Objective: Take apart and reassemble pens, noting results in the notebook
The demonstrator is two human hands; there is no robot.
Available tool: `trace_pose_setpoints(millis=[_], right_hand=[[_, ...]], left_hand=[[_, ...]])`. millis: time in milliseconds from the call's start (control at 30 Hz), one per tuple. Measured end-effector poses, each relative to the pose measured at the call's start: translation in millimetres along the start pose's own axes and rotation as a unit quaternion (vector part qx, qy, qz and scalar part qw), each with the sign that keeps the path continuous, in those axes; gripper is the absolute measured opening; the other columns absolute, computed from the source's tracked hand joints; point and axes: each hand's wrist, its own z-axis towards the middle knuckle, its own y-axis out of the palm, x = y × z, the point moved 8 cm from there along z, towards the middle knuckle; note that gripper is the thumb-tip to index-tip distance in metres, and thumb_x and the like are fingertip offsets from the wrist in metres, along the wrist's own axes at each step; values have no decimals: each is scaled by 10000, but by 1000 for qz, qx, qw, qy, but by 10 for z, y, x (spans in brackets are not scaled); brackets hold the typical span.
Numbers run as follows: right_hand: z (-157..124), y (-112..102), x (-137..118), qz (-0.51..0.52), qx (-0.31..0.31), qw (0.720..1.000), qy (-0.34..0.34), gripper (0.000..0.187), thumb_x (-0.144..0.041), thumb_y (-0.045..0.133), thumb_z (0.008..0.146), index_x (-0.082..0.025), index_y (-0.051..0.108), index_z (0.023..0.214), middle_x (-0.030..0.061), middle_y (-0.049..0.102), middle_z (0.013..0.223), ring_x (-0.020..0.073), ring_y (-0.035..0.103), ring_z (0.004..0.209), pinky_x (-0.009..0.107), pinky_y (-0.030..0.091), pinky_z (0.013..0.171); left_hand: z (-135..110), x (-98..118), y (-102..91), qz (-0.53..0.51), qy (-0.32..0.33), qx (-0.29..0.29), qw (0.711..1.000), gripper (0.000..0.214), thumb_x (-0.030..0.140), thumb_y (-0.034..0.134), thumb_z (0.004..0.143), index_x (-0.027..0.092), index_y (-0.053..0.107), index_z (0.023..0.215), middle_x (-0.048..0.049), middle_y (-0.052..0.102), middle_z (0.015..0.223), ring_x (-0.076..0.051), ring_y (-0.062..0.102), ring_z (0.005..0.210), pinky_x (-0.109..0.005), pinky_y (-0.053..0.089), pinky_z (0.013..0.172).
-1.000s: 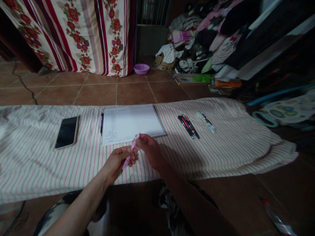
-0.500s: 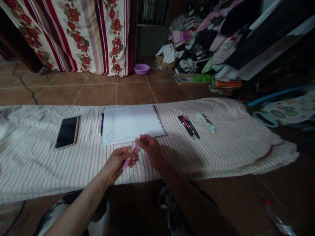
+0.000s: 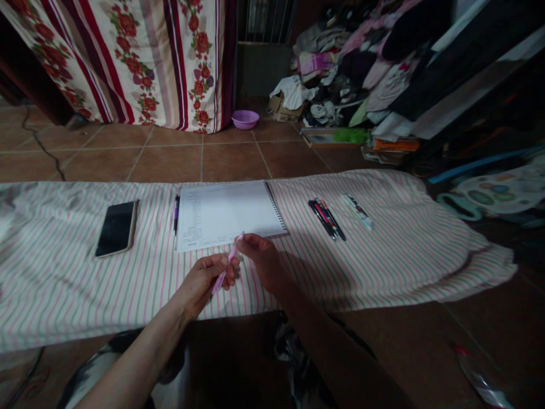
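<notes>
A slim pink pen [image 3: 233,253] is tilted between my two hands, just in front of the notebook's near edge. My left hand [image 3: 213,275] is closed round its lower and middle part, hiding some of the barrel. With thumb and fingers pinched, my right hand [image 3: 259,255] grips the pen near its upper end. Beyond them lies an open spiral notebook [image 3: 234,210], its rings on the right and print down its left side. A dark purple pen [image 3: 176,216] lies along the notebook's left edge.
A striped cloth [image 3: 395,244] covers the low surface. On it are a phone [image 3: 116,228] at left, several dark pens [image 3: 327,219] and some white pens [image 3: 358,212] at right. A purple basin [image 3: 245,119] stands on the tiled floor. A clear bottle [image 3: 481,378] lies lower right.
</notes>
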Motion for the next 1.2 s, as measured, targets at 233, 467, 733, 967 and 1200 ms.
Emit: trace_pose_setpoints(millis=[233,467,733,967,1200], right_hand=[[-3,25,-25,26,-10,999,-21,255,-415,634,723,-190,646,842,2,617,724,131,541,691,284,430,711],[-9,47,-34,44,-17,999,7,200,-356,661,675,-188,661,784,-4,622,693,137,544,671,282,419,663],[-4,24,8,8,-5,1000,3,251,-427,658,681,-189,627,753,-11,583,607,133,520,611,277,418,607],[-12,58,-14,51,-24,998,17,271,-381,665,688,-186,682,875,38,670,867,170,581,831,320,423,769],[3,14,15,13,-4,1000,9,227,-402,677,666,-192,648,745,-18,598,598,149,553,641,287,415,621]], left_hand=[[3,18,-18,-10,5,12,1000,236,287,696,687,63,660,749,-48,568,617,-106,493,555,-228,331,518],[6,16,-13,-14,4,6,1000,244,287,704,674,61,662,755,-63,587,650,-105,494,551,-226,329,506],[7,-2,-9,-6,-1,4,1000,240,292,703,682,63,658,736,-50,574,604,-101,494,539,-226,326,504],[13,2,-31,-12,4,6,1000,241,289,687,697,61,666,772,-47,573,611,-99,497,535,-223,333,504],[11,-10,-10,3,-2,-1,1000,265,312,699,690,60,662,763,-51,572,607,-102,492,538,-222,329,501]])
